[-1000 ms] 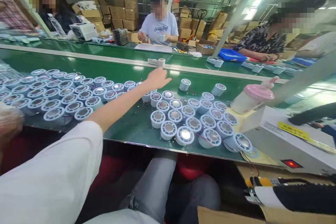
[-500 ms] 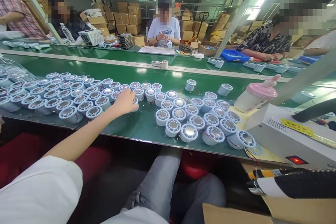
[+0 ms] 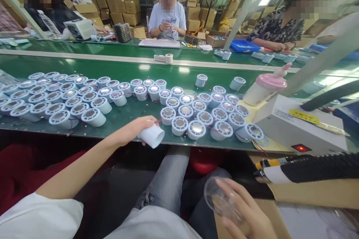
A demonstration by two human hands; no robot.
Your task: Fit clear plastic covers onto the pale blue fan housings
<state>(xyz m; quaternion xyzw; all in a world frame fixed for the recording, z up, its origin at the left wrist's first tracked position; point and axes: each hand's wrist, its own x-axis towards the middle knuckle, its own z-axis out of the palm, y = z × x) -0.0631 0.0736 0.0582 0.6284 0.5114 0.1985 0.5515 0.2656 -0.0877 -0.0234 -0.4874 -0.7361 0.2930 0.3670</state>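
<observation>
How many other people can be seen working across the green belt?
3, maybe more hidden: one person far left, one person in a white T-shirt at the middle, one person in a patterned top at right.

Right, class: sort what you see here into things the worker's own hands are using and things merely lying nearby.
In use:
left hand gripping a pale blue round plastic housing
right hand holding a clear round plastic disc

Lying about:
rows of pale blue round housings on the green conveyor belt
pink-lidded white bottle
white power box
</observation>
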